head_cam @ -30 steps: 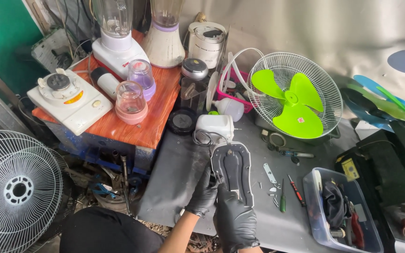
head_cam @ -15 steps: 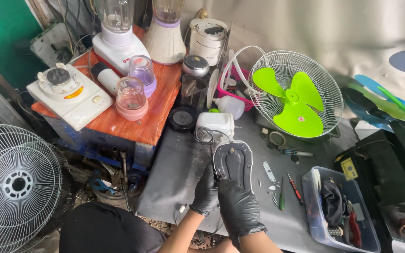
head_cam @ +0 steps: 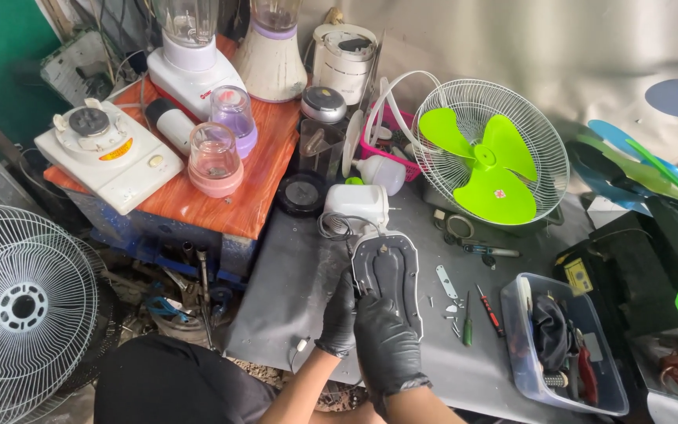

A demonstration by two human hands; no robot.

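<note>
— At frame centre, what do both gloved hands hold?
— Left hand (head_cam: 337, 318) and right hand (head_cam: 386, 345) grip the opened iron (head_cam: 388, 275) on the counter (head_cam: 292, 290); fingers closed.
— Progress?
— Soleplate exposed, screwdrivers (head_cam: 479, 310) out; reassembly seemingly remains.

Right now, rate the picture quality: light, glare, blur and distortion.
Head view: even, soft daylight, faint shadows; mild sheen on the grey metal tabletop; the black-gloved left hand and right hand on the oval dark appliance base are sharp; wide-angle bending at the white wire fan guard.
</note>
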